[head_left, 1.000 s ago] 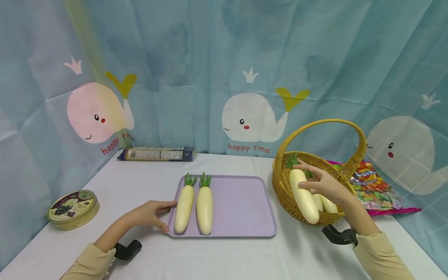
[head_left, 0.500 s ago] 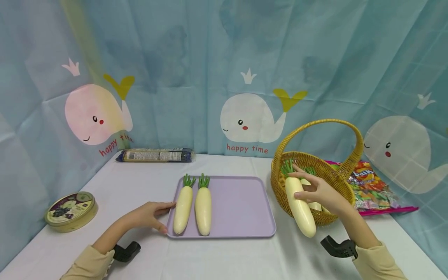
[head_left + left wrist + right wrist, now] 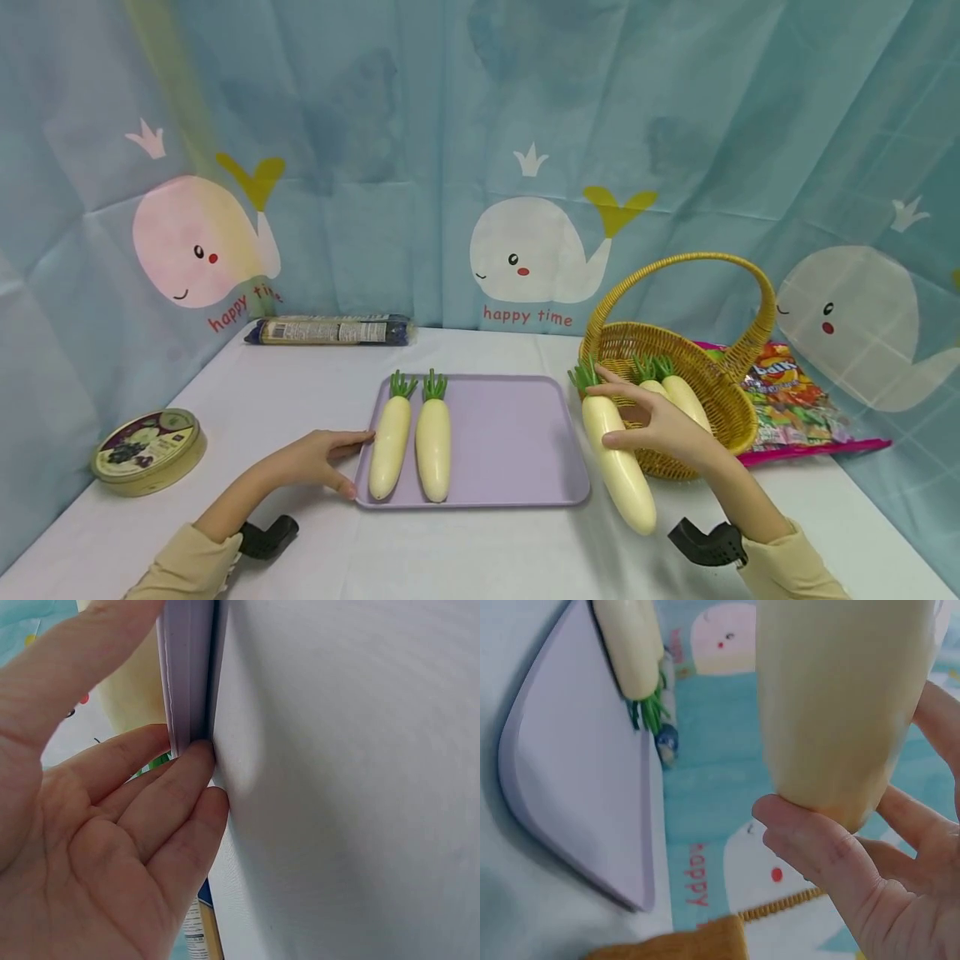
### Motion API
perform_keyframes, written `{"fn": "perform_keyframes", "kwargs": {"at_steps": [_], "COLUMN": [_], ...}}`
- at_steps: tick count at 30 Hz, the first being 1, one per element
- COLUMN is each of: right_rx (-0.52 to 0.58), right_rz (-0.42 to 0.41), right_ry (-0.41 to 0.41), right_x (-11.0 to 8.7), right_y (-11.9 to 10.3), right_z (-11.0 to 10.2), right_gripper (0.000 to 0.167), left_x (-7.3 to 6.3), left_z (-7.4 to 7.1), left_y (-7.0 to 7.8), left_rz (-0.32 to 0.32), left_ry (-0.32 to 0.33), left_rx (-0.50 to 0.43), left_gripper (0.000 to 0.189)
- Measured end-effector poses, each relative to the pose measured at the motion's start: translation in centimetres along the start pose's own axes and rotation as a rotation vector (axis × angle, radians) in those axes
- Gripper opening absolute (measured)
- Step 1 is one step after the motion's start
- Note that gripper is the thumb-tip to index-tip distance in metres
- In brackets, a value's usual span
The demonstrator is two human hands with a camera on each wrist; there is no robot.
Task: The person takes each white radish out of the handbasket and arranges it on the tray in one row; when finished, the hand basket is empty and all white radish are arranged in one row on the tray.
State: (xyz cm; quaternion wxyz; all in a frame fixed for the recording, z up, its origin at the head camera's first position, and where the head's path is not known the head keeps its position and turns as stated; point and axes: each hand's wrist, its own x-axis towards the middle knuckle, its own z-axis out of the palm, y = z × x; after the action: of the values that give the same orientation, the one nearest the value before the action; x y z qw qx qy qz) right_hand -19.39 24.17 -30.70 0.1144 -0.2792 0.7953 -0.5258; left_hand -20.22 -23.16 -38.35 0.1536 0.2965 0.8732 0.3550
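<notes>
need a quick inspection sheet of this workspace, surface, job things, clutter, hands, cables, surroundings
Surface: white-covered table, creased in places
Job's things: lilac tray bearing two white radishes side by side; wicker basket with at least two more radishes inside
Clutter: oval tin at far left; long packet behind the tray; colourful snack bag beside the basket
Left hand: fingers touch the tray's left edge
Right hand: holds another radish in front of the basket, right of the tray
Cables: nothing seen
Surroundings: blue curtain printed with whales
</notes>
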Motion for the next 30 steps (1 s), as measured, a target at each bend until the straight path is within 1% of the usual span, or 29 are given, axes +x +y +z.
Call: {"fn": "perform_keyframes", "kwargs": {"at_steps": [4, 9, 14, 20, 24, 27, 30], "right_rx": [0.015, 0.030, -0.022, -0.056, -0.017, 0.040, 0.077], "right_rz": [0.023, 0.000, 0.022, 0.012, 0.023, 0.050, 0.076], "right_ry": [-0.006, -0.038, -0.009, 0.008, 0.012, 0.002, -0.007], "right_x": [1.4, 3.3, 4.7, 6.5, 7.7, 8.4, 9.0], "right_y": [0.0, -0.1, -0.4, -0.3, 0.0, 0.5, 1.0], "right_z": [1.1, 2.4, 3.2, 4.0, 4.7, 5.4, 6.1], "right_gripper": [0.054, 0.054, 0.054, 0.054, 0.056, 0.058, 0.060], "left_x": [0.1, 0.1, 0.1, 0.1, 0.2, 0.1, 0.1], "left_z": [0.0, -0.1, -0.1, -0.2, -0.2, -0.1, 0.0], "left_y": [-0.2, -0.2, 0.0, 0.2, 0.1, 0.0, 0.0], "left_rz": [-0.003, -0.018, -0.011, -0.034, -0.039, -0.032, -0.020], "left_ry": [0.004, 0.008, 0.006, 0.006, 0.009, 0.009, 0.003], "left_rx": [0.011, 0.020, 0.028, 0.024, 0.019, 0.029, 0.010], "left_gripper": [0.086, 0.087, 0.085, 0.086, 0.087, 0.087, 0.086]}}
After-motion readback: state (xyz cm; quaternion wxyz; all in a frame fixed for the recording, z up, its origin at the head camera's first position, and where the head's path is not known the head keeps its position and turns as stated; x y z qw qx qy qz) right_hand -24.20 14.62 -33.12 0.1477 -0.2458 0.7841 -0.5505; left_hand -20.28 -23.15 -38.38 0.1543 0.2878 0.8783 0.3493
